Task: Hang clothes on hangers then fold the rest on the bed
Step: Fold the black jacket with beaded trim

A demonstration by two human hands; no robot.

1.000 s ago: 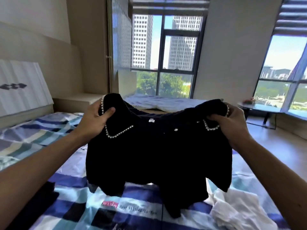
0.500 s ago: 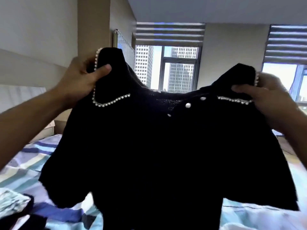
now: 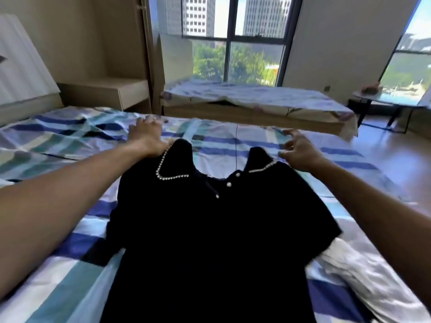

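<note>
The person's left hand (image 3: 147,137) is flat, palm down, fingers spread and gripping nothing. It's pressed on the checked sheet with the wrist right at the tip of the pearl-trimmed collar (image 3: 173,166). The right hand (image 3: 299,151) is empty too, fingers loosely curled and apart. It sits just past the other collar tip, though it's smeared enough that it's hard to say if the heel of the hand touches the fabric. Between the two hands and trailing back toward the person's body is the black top (image 3: 210,229), lying button side up on the bed (image 3: 70,136). Its collar is at the hand end, its short sleeves are out to either side, and its hem runs off the bottom of the view. That layout makes sense for folding: shoulders set square and far out, so the body of it lies flat and the sleeves can be turned in next. No hanger in sight, so this one looks like a folding piece. Below the right forearm there's a pale rumpled cloth (image 3: 354,276), probably another garment waiting. Beyond both hands are a low platform (image 3: 256,99) under a floral sheet and a big window (image 3: 245,54). A small table (image 3: 382,101) sits well off to the right hand's outer side.
</note>
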